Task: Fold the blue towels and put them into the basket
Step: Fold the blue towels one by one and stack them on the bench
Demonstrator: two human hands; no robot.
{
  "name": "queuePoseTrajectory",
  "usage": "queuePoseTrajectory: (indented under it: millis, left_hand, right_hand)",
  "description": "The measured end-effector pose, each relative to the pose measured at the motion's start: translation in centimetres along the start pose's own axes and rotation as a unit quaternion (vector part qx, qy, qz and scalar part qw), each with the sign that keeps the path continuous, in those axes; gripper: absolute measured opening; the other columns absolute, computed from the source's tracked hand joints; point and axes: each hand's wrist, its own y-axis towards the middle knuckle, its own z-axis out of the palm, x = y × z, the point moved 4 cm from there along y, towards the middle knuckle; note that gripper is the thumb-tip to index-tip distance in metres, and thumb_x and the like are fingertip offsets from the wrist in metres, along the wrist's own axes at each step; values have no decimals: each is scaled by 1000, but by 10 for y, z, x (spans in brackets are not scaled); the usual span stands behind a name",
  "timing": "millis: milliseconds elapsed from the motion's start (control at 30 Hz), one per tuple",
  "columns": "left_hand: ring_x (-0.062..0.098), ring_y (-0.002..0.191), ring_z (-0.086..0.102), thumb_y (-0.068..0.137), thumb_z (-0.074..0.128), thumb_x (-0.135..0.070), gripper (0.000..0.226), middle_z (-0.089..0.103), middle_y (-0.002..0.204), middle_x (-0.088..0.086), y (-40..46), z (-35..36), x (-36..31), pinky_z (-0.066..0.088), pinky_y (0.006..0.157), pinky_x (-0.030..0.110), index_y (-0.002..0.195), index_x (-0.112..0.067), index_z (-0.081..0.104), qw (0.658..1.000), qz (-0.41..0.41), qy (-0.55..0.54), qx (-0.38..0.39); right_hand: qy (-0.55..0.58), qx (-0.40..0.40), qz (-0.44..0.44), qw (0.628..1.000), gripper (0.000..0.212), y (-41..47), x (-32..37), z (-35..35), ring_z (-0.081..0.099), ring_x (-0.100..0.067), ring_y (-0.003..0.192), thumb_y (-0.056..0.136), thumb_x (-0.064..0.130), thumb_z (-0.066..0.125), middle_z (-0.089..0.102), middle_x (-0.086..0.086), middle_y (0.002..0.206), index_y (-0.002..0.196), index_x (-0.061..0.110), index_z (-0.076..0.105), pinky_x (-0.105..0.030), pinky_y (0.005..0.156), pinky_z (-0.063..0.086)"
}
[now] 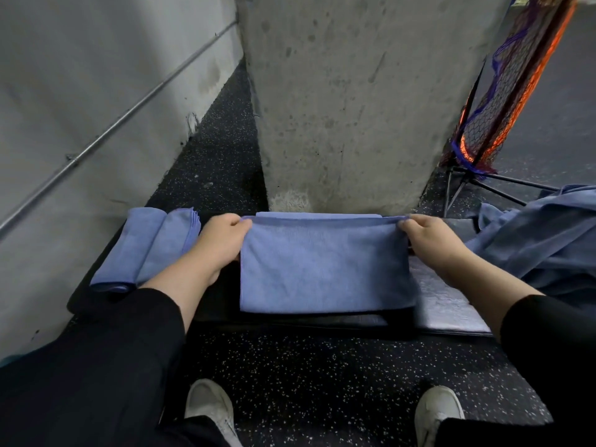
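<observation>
A half-folded blue towel (pixel 325 269) is laid on the dark worktop (pixel 451 308), its far corners pinched by the left hand (pixel 222 240) and right hand (pixel 432 241). Uneven pulling could skew the fold; no basket can be identified. Folded towels (pixel 145 250) lie left of it.

blue towel (pixel 325 269); black white-speckled floor (pixel 322 375)

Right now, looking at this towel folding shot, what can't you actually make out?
Head view only:
- Basket: none in frame.
- Unfolded towel pile: cut off by the right edge.
- Layers in the towel being folded: hidden under its top layer.
- Fingertips of left hand and right hand: tucked behind the towel's corners.
- Folded stack: count too small to tell.
</observation>
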Motion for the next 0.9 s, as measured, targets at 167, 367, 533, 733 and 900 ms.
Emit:
queuePoseTrajectory:
  millis: [167, 367, 533, 733, 900]
  left_hand:
    - [29, 74, 55, 103, 49, -26, 29, 63, 81, 10, 21, 18, 3, 35, 60, 35, 88, -5, 63, 980, 50, 193, -16]
    - [27, 80, 59, 104, 45, -28, 29, 62, 86, 9, 28, 28, 4, 42, 63, 35, 91, -8, 62, 945, 84, 314, 38]
    - [22, 72, 53, 105, 44, -28, 31, 61, 86, 10, 17, 31, -1, 36, 59, 33, 91, -5, 60, 928, 84, 356, 78]
    - [15, 67, 51, 103, 48, -29, 33, 57, 76, 0, -19, 23, -2, 35, 58, 31, 73, -17, 53, 908, 96, 374, 163]
    - [14, 62, 47, 102, 52, -28, 36, 53, 68, -2, -39, 13, 10, 35, 60, 33, 68, -17, 48, 910, 96, 360, 180]
  right_hand:
    - [-117, 28, -28, 992, 29, 13, -1, 18, 45, -17, 61, 98, 18, 50, 56, -4, 64, 72, 8, 59, -32, 57, 36]
    - [-273, 58, -61, 958, 29, 21, 2, 29, 52, -31, 79, 100, 20, 44, 60, -12, 83, 72, 15, 51, -36, 67, 34]
    - [-302, 130, -20, 944, 27, 5, 3, 22, 62, -30, 87, 96, 25, 46, 69, -11, 96, 91, 9, 68, -35, 75, 47]
    - [-256, 225, 39, 939, 30, -34, -12, 1, 72, -22, 62, 96, 19, 49, 66, -15, 75, 83, -1, 66, -33, 67, 59]
    - [-254, 233, 5, 939, 29, -50, -15, -11, 70, -19, 60, 97, 17, 49, 66, -13, 75, 74, 8, 63, -28, 59, 55]
